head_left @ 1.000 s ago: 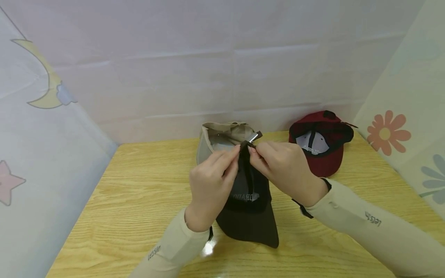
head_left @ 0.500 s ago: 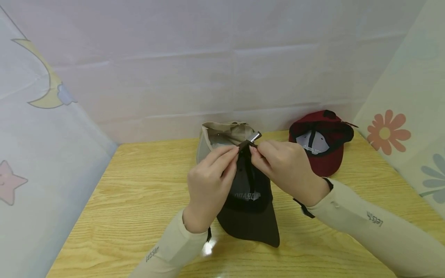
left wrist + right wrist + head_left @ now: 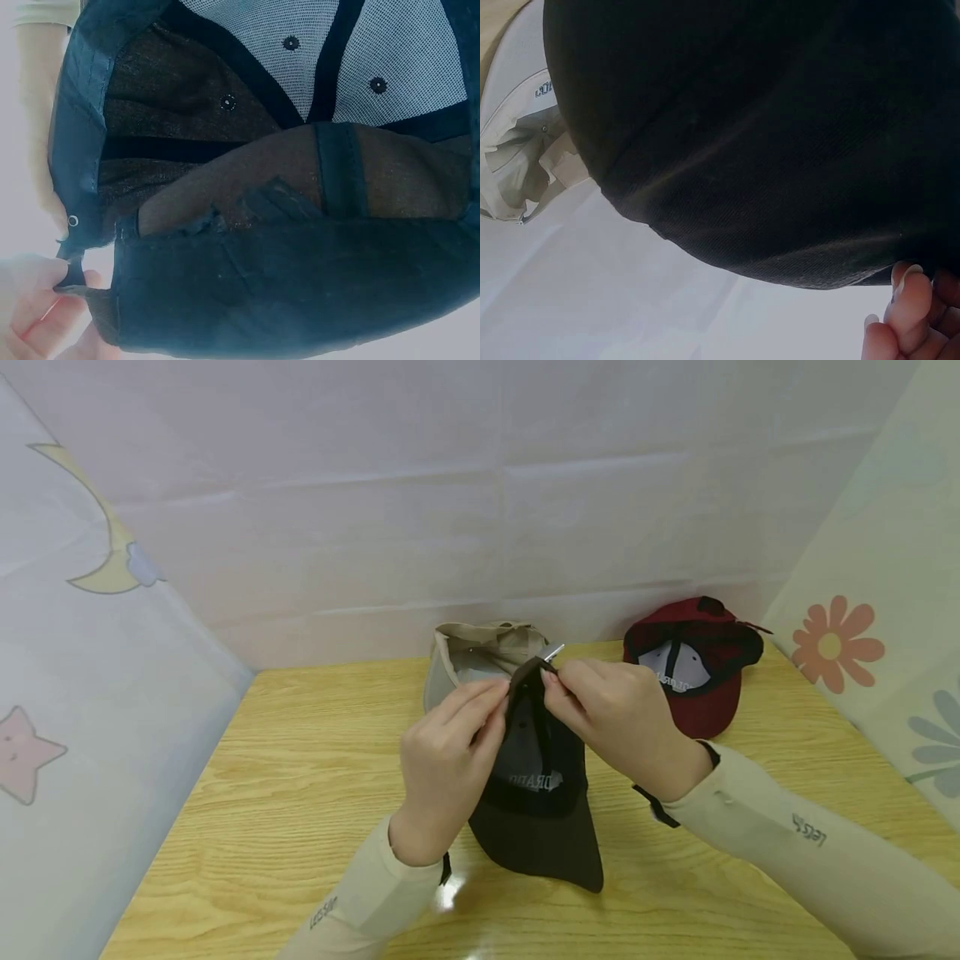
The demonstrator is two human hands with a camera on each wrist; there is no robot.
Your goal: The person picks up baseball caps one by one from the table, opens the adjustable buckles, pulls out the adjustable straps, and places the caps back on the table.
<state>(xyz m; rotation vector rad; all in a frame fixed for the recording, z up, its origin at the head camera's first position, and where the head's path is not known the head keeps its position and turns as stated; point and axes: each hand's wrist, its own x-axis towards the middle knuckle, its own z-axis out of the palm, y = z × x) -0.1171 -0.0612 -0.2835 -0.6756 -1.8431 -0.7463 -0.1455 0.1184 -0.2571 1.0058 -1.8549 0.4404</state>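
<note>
A black baseball cap is tipped with its inside toward me and its brim toward the table's front. White mirrored letters show on the inner panel. My left hand pinches the back edge of the cap between thumb and fingers. On the other side of the back opening, my right hand pinches the cap's strap end, close by a silver metal clasp. In the left wrist view a narrow strap runs between fingertips beside a small eyelet. The right wrist view shows fingertips at the cap's dark outer fabric.
A beige cap lies open side up just behind the black one. To the right, a dark red cap rests at the table's back edge. Printed cloth walls enclose the wooden table at back and sides.
My left hand has shifted slightly left and down, apart from the right. More of the cap's back edge shows between the fingers, and less of the metal clasp.
</note>
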